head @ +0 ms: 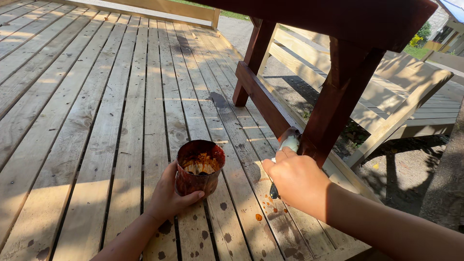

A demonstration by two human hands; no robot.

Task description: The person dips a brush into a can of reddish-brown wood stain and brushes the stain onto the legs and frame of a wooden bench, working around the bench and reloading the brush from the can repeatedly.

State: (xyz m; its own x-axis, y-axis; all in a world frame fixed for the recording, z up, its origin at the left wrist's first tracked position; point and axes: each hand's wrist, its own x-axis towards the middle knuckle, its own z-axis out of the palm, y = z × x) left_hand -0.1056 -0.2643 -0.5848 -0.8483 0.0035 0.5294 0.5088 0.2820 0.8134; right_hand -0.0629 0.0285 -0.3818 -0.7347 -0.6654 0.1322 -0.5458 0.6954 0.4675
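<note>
My left hand (166,198) grips a stain-smeared cup (199,166) with brown-orange liquid inside, held just above the plank deck. My right hand (297,179) is closed on a paintbrush (289,143); its pale ferrule and bristles press against the lower rail of a dark red-brown stained wooden table frame (333,96). The brush's dark handle end pokes out below my fist. The cup sits to the left of the brush hand, a short gap apart.
The deck (96,96) is bare pale planks with brown drips and spots (258,217) near my hands. Unstained wooden benches (411,92) stand to the right beyond the deck edge, over gravel ground. A table leg (251,58) stands further back.
</note>
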